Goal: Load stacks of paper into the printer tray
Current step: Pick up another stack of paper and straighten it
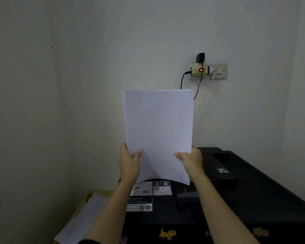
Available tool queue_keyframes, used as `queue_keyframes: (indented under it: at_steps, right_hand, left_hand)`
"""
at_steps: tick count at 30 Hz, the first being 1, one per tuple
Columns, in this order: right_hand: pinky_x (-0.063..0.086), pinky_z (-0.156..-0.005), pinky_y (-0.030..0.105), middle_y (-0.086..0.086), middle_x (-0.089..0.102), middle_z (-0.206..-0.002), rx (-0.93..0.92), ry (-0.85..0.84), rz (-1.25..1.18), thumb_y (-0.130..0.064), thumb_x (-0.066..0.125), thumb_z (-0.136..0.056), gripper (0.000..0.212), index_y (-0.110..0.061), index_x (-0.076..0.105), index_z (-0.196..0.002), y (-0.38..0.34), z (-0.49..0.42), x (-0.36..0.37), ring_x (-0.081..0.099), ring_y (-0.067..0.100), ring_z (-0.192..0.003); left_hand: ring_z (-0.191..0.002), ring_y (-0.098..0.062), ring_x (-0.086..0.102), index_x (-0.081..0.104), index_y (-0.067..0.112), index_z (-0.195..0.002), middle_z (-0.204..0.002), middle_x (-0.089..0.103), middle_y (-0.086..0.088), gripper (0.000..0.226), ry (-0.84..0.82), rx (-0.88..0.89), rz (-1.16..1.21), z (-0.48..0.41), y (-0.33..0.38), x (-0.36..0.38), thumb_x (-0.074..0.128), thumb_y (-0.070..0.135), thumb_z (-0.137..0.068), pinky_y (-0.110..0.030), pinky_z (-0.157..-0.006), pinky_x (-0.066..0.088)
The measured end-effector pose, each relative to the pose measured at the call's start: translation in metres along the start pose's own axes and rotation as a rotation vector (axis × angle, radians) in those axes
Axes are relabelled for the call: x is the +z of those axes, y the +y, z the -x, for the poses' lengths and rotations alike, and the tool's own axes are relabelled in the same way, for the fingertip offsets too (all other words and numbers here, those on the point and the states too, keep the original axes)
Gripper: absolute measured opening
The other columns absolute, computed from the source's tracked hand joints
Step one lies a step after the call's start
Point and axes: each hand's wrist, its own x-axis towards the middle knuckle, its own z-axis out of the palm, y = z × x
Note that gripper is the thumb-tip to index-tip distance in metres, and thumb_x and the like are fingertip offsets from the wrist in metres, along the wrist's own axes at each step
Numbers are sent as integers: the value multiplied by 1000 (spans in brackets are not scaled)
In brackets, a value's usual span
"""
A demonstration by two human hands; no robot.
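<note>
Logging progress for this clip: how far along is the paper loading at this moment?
Done: one paper stack has been picked up. In hand: the left hand and right hand hold it upright by its lower edges, above the black printer. Left: the stack is not yet in the printer, and more loose paper lies in the box to the left.

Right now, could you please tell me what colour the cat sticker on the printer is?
Yellow. The cat sticker sits on the black printer, clearest in the head view.
</note>
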Motion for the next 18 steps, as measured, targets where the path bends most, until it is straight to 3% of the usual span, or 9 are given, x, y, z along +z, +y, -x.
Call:
queue_keyframes:
  at_steps: [3,5,7,9,10,14,18]
  right_hand:
    - [46,-82,29,8,64,-102,-56,5,37,4,63,-84,33,-1,62,-117,3,-2,7,59,23,-91]
    - [46,-81,28,8,64,-103,-60,5,38,3,64,-84,34,0,61,-117,6,-3,11,59,22,-92]
    - [47,-81,29,7,63,-102,-49,-11,38,1,66,-83,34,-1,61,-117,9,-5,12,59,22,-92]
    - [49,-82,31,7,64,-103,-30,-26,28,-1,69,-81,35,-4,61,-116,13,-5,13,60,22,-92]
    - [50,-83,32,6,65,-103,-17,-29,10,-2,69,-81,36,-6,61,-115,15,-5,12,61,22,-93]
    - [51,-85,34,9,69,-105,30,-36,-72,1,68,-80,35,-6,65,-114,19,-7,13,64,25,-96]
    - [50,-85,33,12,69,-107,30,-28,-81,2,64,-83,31,-2,65,-114,20,-6,14,64,25,-96]
  left_hand:
    - [-111,-22,55,43,4,-132,-125,57,-7,39,14,0,-19,-2,1,0,54,15,-96,-33,-96,45]
    - [-103,-19,54,43,3,-128,-118,58,-9,34,29,13,-40,-3,1,1,51,15,-97,-28,-87,42]
    - [-99,-12,44,42,5,-125,-103,52,1,27,14,2,-64,-2,1,1,45,15,-100,-25,-82,35]
    - [-96,-10,38,40,26,-101,-85,41,16,8,-6,-20,-97,0,-3,1,41,17,-101,-24,-80,32]
    - [-94,-11,38,35,32,-90,-79,35,19,18,-18,-27,-119,0,-6,1,41,19,-101,-25,-78,32]
    - [-83,-20,49,41,10,-92,-78,46,6,20,20,-60,-145,1,-21,0,46,28,-99,-30,-70,38]
    - [-66,-17,42,42,7,-86,-69,42,1,28,59,-89,-167,4,-23,3,41,31,-100,-31,-57,35]
